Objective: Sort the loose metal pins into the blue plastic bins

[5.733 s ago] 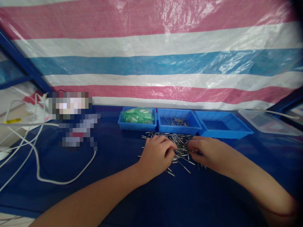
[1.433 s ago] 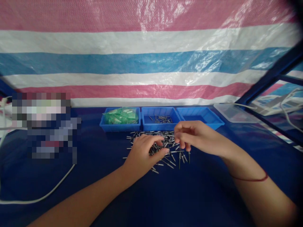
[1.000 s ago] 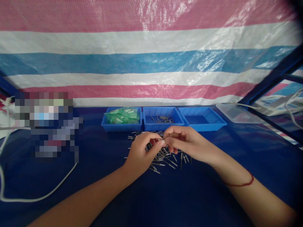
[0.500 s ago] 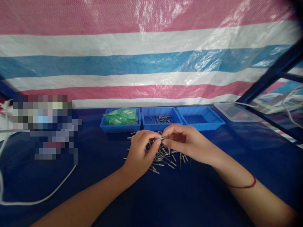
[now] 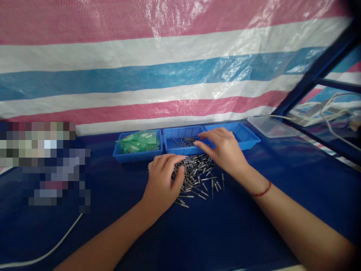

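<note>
A heap of small metal pins [image 5: 197,174] lies on the dark blue table. My left hand [image 5: 163,180] rests on the heap's left side with fingers curled over the pins. My right hand [image 5: 222,148] reaches over the front rim of the middle blue tray [image 5: 172,135], fingers stretched out and pointing left above the few pins [image 5: 186,141] lying inside it. A red string circles my right wrist.
A blue tray of green packets [image 5: 138,141] stands left of the middle tray, another blue tray [image 5: 245,133] to its right. A clear plastic lid [image 5: 270,126] lies at the far right. A white cable [image 5: 53,246] crosses the table's left front. A striped tarp hangs behind.
Both hands held one pin between them above the heap. Now my right hand has gone forward over the middle tray with fingers spread, and my left hand has dropped back onto the heap.
</note>
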`<move>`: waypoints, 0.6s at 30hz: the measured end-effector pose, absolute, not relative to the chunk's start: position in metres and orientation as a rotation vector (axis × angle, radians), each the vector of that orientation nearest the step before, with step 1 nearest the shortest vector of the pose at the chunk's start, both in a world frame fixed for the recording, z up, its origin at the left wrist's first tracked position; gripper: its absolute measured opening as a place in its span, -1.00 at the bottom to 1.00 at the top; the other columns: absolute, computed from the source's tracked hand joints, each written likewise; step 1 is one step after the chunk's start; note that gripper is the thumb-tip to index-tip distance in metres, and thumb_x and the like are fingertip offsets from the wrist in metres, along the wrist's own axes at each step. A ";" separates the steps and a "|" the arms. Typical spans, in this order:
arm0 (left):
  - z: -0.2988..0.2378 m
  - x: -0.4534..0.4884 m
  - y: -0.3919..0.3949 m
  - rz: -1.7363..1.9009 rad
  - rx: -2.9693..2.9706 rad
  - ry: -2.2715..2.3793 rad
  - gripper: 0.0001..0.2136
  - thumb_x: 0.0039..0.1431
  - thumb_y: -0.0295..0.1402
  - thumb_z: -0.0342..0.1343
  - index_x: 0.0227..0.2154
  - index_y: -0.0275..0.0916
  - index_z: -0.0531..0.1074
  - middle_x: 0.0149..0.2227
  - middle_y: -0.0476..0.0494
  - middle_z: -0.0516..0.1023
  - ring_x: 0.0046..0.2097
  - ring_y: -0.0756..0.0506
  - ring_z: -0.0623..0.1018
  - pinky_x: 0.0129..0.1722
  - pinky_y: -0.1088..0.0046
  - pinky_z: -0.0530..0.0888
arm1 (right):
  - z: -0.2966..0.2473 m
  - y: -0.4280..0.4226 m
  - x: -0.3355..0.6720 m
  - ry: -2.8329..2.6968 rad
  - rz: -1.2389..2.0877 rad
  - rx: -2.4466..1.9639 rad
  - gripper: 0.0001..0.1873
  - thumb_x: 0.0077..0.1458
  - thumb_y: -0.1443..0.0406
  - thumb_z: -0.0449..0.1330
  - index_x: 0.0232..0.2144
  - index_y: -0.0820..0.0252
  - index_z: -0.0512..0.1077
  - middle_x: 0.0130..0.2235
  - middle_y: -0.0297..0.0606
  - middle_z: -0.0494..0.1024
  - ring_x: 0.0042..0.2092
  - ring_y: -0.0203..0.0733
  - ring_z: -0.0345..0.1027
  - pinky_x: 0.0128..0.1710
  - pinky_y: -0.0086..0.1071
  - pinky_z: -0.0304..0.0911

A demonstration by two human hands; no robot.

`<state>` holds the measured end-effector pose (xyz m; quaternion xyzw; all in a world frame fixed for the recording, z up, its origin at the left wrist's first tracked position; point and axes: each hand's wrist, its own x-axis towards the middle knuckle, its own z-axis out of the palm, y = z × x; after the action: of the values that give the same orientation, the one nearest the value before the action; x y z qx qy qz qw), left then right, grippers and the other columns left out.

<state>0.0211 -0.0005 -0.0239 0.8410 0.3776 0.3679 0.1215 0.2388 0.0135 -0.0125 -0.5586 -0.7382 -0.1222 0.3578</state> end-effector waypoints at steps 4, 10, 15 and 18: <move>-0.022 0.019 0.003 0.957 2.571 1.023 -0.78 0.13 -0.59 -0.07 -0.31 -0.21 0.42 -0.20 -0.09 0.49 -0.13 -0.11 0.40 -0.12 0.29 0.23 | -0.009 0.009 0.241 -1.918 -0.366 -1.491 -0.72 0.17 0.13 0.12 -0.25 0.21 0.48 -0.29 -0.19 0.57 -0.18 -0.03 0.35 -0.17 -0.21 0.16; -0.024 0.025 -0.005 0.703 2.796 0.779 -0.88 0.14 -0.46 0.04 -0.33 -0.18 0.46 -0.26 -0.06 0.48 -0.20 -0.11 0.38 -0.22 0.30 0.19 | 0.000 -0.005 0.231 -1.962 -0.342 -1.385 -0.81 0.18 0.26 0.08 -0.31 0.20 0.47 -0.31 -0.22 0.56 -0.23 -0.10 0.35 -0.21 -0.26 0.15; -0.027 0.029 -0.010 0.604 2.936 0.809 -0.85 0.26 -0.37 0.00 -0.25 -0.12 0.48 -0.26 -0.03 0.50 -0.23 -0.09 0.37 -0.25 0.30 0.15 | 0.001 -0.007 0.228 -2.011 -0.314 -1.344 -0.83 0.17 0.29 0.08 -0.30 0.21 0.46 -0.31 -0.21 0.57 -0.22 -0.10 0.35 -0.22 -0.25 0.14; -0.028 0.031 -0.010 0.609 2.995 0.877 -0.85 0.25 -0.40 0.01 -0.29 -0.17 0.49 -0.33 -0.04 0.50 -0.25 -0.08 0.37 -0.24 0.27 0.14 | 0.002 -0.009 0.226 -2.032 -0.293 -1.336 -0.83 0.17 0.29 0.08 -0.30 0.21 0.46 -0.29 -0.20 0.57 -0.20 -0.10 0.35 -0.22 -0.24 0.15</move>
<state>0.0314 -0.0104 -0.0282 0.9418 0.2759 0.1914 -0.0192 0.2264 -0.0086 0.0019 -0.5129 -0.7805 -0.1125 0.3392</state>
